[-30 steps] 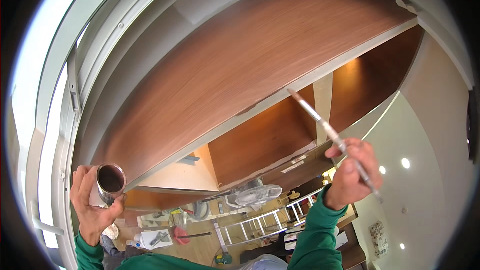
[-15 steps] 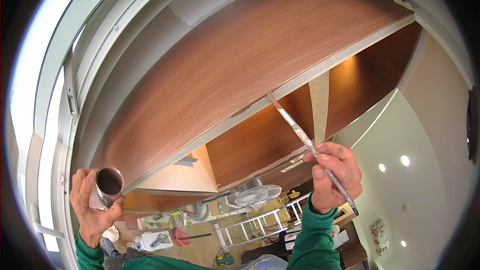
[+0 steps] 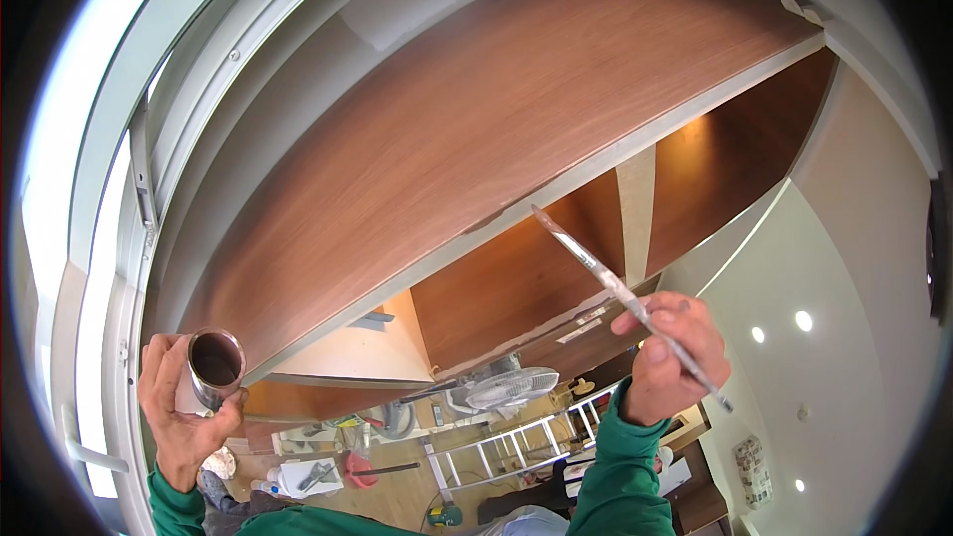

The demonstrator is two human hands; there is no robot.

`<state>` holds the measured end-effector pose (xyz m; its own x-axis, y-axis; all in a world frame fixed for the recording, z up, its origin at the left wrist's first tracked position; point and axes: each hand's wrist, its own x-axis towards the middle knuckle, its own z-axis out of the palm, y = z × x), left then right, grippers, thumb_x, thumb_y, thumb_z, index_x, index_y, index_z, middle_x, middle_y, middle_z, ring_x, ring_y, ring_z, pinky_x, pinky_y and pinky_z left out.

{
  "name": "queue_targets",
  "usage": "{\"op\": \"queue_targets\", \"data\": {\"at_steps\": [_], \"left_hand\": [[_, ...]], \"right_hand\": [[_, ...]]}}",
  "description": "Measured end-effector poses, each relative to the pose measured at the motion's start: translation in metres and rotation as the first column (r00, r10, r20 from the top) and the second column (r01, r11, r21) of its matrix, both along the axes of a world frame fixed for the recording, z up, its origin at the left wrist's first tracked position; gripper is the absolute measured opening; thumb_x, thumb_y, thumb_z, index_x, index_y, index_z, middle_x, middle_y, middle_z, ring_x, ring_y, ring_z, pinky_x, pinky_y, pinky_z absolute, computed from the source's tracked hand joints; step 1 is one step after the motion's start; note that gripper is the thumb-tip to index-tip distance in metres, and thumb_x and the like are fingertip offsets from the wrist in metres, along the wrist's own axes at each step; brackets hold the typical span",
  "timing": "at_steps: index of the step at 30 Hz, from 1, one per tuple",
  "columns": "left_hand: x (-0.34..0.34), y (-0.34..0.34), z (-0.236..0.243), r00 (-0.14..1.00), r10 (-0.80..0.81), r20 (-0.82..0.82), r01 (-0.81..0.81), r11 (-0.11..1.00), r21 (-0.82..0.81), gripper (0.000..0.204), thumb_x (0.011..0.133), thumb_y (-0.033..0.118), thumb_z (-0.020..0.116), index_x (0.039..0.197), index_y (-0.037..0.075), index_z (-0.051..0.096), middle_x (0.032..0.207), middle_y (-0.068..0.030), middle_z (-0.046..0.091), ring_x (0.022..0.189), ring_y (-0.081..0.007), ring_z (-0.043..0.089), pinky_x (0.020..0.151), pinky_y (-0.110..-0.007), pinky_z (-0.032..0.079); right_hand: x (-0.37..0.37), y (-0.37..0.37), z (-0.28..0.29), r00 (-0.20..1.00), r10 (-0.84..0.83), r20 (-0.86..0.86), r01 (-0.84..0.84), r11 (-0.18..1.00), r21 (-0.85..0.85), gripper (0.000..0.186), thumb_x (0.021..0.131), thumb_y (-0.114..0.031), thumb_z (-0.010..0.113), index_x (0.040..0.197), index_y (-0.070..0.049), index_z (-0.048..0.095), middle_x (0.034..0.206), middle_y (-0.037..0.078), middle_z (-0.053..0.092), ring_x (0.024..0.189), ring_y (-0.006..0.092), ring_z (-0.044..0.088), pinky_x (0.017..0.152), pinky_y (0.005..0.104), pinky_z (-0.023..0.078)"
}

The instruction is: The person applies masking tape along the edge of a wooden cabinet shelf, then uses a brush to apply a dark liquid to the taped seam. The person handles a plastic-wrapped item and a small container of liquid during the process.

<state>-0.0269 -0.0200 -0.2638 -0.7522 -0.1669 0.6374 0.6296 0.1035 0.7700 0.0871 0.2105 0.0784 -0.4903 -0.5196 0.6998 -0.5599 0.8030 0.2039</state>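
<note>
My left hand (image 3: 179,412) is wrapped round a small metal cup (image 3: 216,369) with dark brown liquid inside, at the lower left. On the right, my right hand (image 3: 675,357) grips a thin paintbrush (image 3: 620,290), its handle splashed with white and its tip stained brown. The brush tip points up and left, just below the pale front edge (image 3: 586,171) of a wooden cabinet, apparently a little apart from it. Above that edge spreads a reddish-brown wood panel (image 3: 496,104). Brown stain shows along part of the seam between panel and edge.
A window frame (image 3: 149,189) runs up the left side. Below the cabinet are a fan (image 3: 511,389), a ladder (image 3: 516,449), a pink-red bag (image 3: 362,469) and assorted tools on the floor. A pale divider (image 3: 635,208) splits the lit cabinet bays. Ceiling lights show at right.
The brush tip has come away from the panel's edge and dropped slightly. My right hand has shifted a little right and down. My left hand and the cup stay put.
</note>
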Motion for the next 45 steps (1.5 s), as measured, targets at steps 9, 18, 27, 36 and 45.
{"op": "queue_targets", "data": {"at_steps": [9, 18, 27, 36, 45], "left_hand": [[0.0, 0.0, 0.001, 1.0, -0.006, -0.009, 0.006, 1.0, 0.016, 0.063, 0.053, 0.015, 0.073, 0.112, 0.001, 0.059, 0.091, -0.0149, 0.056, 0.081, -0.0285, 0.053, 0.069, -0.039, 0.044], [0.002, -0.005, -0.001, 1.0, 0.009, -0.02, -0.009, 1.0, 0.008, 0.062, 0.054, 0.016, 0.073, 0.113, 0.001, 0.058, 0.09, -0.0151, 0.055, 0.08, -0.0289, 0.052, 0.069, -0.039, 0.044], [0.003, -0.005, -0.004, 1.0, 0.006, -0.024, -0.006, 1.0, -0.004, 0.064, 0.053, 0.016, 0.073, 0.114, 0.001, 0.058, 0.09, -0.0158, 0.055, 0.08, -0.0296, 0.052, 0.069, -0.039, 0.044], [0.003, -0.002, -0.005, 0.999, -0.008, -0.034, 0.009, 1.0, 0.003, 0.067, 0.052, 0.013, 0.072, 0.116, 0.003, 0.058, 0.091, -0.0156, 0.055, 0.079, -0.0295, 0.051, 0.068, -0.04, 0.044], [0.003, -0.002, -0.003, 1.0, -0.017, -0.022, 0.017, 1.0, 0.002, 0.068, 0.051, 0.011, 0.072, 0.116, 0.003, 0.058, 0.09, -0.0147, 0.055, 0.079, -0.029, 0.051, 0.069, -0.039, 0.043]], "right_hand": [[-0.014, 0.003, 0.019, 0.998, 0.065, -0.025, -0.067, 0.989, -0.132, 0.024, 0.085, -0.01, 0.063, 0.103, 0.006, 0.067, 0.084, 0.023, 0.062, 0.059, 0.0265, 0.061, 0.052, 0.0327, 0.05], [-0.017, 0.002, 0.008, 0.982, 0.06, 0.181, -0.019, 0.976, -0.218, 0.02, 0.084, -0.007, 0.069, 0.1, 0.005, 0.068, 0.088, 0.024, 0.067, 0.066, 0.0269, 0.068, 0.06, 0.033, 0.056], [-0.014, 0.003, 0.006, 0.984, 0.079, 0.158, -0.055, 0.987, -0.148, 0.023, 0.085, -0.007, 0.063, 0.104, 0.006, 0.067, 0.086, 0.024, 0.064, 0.061, 0.0278, 0.065, 0.055, 0.0333, 0.053], [-0.012, -0.005, 0.01, 0.991, 0.087, 0.105, -0.071, 0.986, -0.153, 0.018, 0.083, -0.001, 0.067, 0.099, 0.008, 0.068, 0.085, 0.022, 0.068, 0.066, 0.025, 0.069, 0.061, 0.0314, 0.056], [-0.015, -0.012, 0.018, 0.998, 0.016, 0.057, -0.007, 0.99, -0.14, 0.018, 0.084, -0.002, 0.067, 0.099, 0.006, 0.069, 0.084, 0.023, 0.068, 0.066, 0.0249, 0.069, 0.061, 0.0306, 0.056]]}}
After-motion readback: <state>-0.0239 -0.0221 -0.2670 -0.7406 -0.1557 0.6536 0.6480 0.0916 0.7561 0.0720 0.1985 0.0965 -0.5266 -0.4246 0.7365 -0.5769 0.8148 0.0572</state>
